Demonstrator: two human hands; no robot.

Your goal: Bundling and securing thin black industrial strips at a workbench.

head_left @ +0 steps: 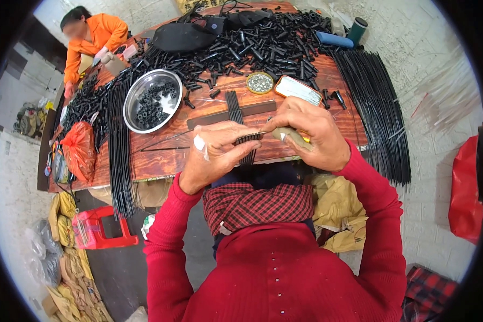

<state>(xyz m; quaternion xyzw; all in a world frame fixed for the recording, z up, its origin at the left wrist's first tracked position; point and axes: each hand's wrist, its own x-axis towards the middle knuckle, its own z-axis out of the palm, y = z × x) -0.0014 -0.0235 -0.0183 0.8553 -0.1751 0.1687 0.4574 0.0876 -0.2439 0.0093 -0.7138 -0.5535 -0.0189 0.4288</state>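
Observation:
My left hand (216, 147), with a white patch of tape on its back, is closed around a flat row of thin black rods (234, 104). The rods run away from me over a dark flat bar (257, 108) on the table, and their near ends hang below the hand. Close beside it, my right hand (316, 131) pinches at the side of the row, its fingertips almost meeting the left hand. An olive-tan piece (291, 136) shows under its fingers; whether it is held or worn I cannot tell. What the fingertips pinch is too small to name.
A steel bowl (173, 119) of small black parts stands left of my hands. Beyond are a round tin (260, 82), a tray of thin silvery pieces (298, 90) and heaped black tubular parts (268, 45). Long black rods (373, 107) overhang the right edge. A person in orange (99, 32) works far left.

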